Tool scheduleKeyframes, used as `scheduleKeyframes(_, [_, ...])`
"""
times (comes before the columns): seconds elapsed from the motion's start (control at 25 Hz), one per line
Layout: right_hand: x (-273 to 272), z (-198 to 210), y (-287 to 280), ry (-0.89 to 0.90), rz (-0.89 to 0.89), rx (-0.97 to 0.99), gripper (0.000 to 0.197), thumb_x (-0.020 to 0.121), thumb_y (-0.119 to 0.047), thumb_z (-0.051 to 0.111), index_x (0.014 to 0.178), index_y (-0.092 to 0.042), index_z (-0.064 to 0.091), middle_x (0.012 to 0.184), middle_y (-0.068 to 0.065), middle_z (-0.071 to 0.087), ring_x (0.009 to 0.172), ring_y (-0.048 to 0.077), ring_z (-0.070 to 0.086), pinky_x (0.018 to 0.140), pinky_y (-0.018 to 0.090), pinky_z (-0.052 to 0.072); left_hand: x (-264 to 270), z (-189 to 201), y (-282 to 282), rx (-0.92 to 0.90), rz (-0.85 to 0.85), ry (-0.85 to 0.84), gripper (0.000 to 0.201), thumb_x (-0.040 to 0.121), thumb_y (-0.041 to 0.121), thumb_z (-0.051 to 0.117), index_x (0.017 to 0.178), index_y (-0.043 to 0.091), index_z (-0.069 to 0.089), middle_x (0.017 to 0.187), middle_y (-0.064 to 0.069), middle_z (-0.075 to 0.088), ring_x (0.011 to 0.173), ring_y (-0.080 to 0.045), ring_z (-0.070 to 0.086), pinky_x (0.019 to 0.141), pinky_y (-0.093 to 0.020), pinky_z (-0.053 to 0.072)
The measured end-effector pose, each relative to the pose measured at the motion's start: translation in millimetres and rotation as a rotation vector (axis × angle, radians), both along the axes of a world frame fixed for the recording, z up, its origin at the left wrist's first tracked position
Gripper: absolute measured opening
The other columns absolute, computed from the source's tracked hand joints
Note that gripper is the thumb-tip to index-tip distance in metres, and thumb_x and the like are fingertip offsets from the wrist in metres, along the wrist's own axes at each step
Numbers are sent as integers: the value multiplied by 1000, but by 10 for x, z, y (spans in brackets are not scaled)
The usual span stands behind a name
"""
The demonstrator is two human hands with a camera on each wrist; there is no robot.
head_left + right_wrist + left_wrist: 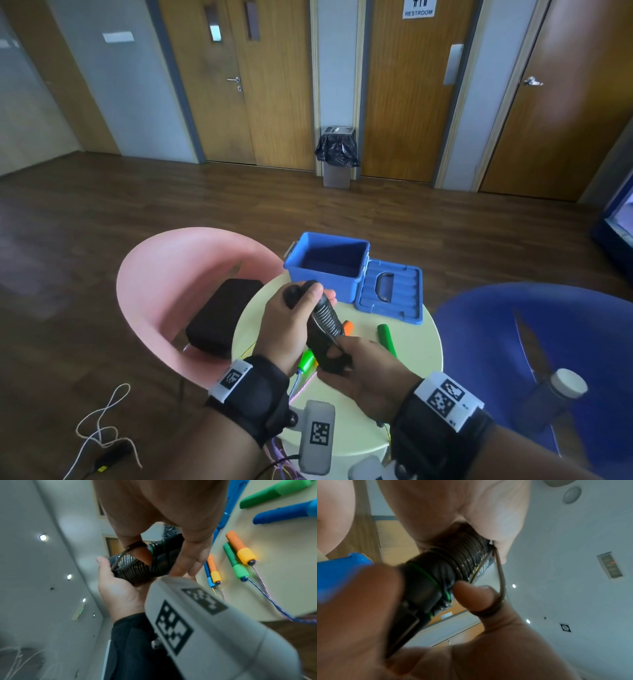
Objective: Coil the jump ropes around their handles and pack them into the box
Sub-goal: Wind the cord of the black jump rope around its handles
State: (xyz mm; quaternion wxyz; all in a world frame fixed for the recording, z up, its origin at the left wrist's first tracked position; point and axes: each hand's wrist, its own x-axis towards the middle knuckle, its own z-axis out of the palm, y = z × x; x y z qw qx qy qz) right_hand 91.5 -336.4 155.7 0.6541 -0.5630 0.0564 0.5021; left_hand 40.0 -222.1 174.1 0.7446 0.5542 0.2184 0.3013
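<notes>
Black handles (323,317) of a jump rope, bound by tight turns of dark cord, are held above a round pale table (416,337) in the head view. The upper end is wrapped by the curled fingers of the left hand (291,325), and the lower end is gripped by the right hand (359,371). A blue box (327,263), open, is seen at the far edge of the table, with its lid (390,291) lying just beside it. A green handle (387,339) lies near the right hand.

From the left wrist, the coiled cord (467,555) is seen close up around the black handles, and a loose loop (500,577) of it is hooked round one finger of the right hand. A blurred blue edge of the box is glimpsed at the left.

From the right wrist, the bundle is seen clasped in both hands. Orange-and-yellow handles (240,547) and green handles (235,561) of other ropes are laid on the table, with their braided cords trailing off its edge.
</notes>
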Motion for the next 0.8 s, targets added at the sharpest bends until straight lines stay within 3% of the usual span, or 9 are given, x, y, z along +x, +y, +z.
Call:
scheduleKeyframes(0.12, [-91, 30, -34, 54, 167, -84, 9, 88, -14, 55, 90, -5, 55, 95, 18, 60, 72, 29, 67, 64, 32, 56, 12, -15, 55, 214, 61, -48, 22, 84, 30, 70, 85, 8, 68, 89, -19, 73, 85, -45, 67, 81, -58, 57])
scheduleKeyframes(0.24, [-76, 16, -16, 1, 97, -30, 20, 96, -18, 53, 85, -2, 55, 99, 25, 64, 81, 32, 70, 64, 35, 58, 32, -35, 79, 264, 136, -54, 26, 82, 39, 68, 84, 13, 70, 88, -16, 73, 86, -45, 68, 83, -63, 54])
scheduleKeyframes(0.36, [-53, -11, 18, -137, 95, -86, 25, 97, -24, 57, 90, 0, 58, 91, 22, 67, 77, 30, 71, 65, 35, 59, 40, -95, 92, 235, 199, -18, 24, 85, 40, 65, 83, 16, 71, 86, -13, 73, 87, -41, 69, 83, -61, 55])
scheduleKeyframes(0.48, [-17, -81, 57, -283, 158, -210, 25, 92, -24, 57, 91, 1, 60, 82, 20, 69, 65, 25, 71, 60, 32, 59, 7, -125, 85, 233, 289, 59, 22, 93, 33, 62, 75, 23, 72, 77, 1, 75, 74, -20, 71, 80, -47, 58])
scheduleKeyframes(0.6, [15, -118, 78, -347, 303, -367, 31, 89, -31, 51, 87, 0, 57, 73, 18, 66, 54, 26, 64, 52, 27, 51, -36, -217, 111, 155, 324, 106, 27, 93, 35, 62, 76, 17, 71, 79, -1, 76, 75, -21, 73, 81, -48, 59])
scheduleKeyframes(0.68, [77, -122, 50, -401, 410, -435, 40, 88, -39, 50, 90, 0, 57, 87, 15, 69, 63, 26, 66, 55, 27, 52, -74, -275, 152, 135, 325, 118, 26, 88, 40, 64, 77, 18, 71, 81, -3, 76, 78, -23, 73, 81, -49, 59])
scheduleKeyframes(0.8, [190, -158, -9, -420, 358, -350, 41, 89, -40, 57, 104, -2, 63, 111, 19, 68, 81, 27, 71, 68, 41, 62, -124, -261, 142, 207, 301, 117, 21, 87, 38, 66, 77, 20, 70, 80, -2, 75, 74, -20, 72, 74, -41, 59])
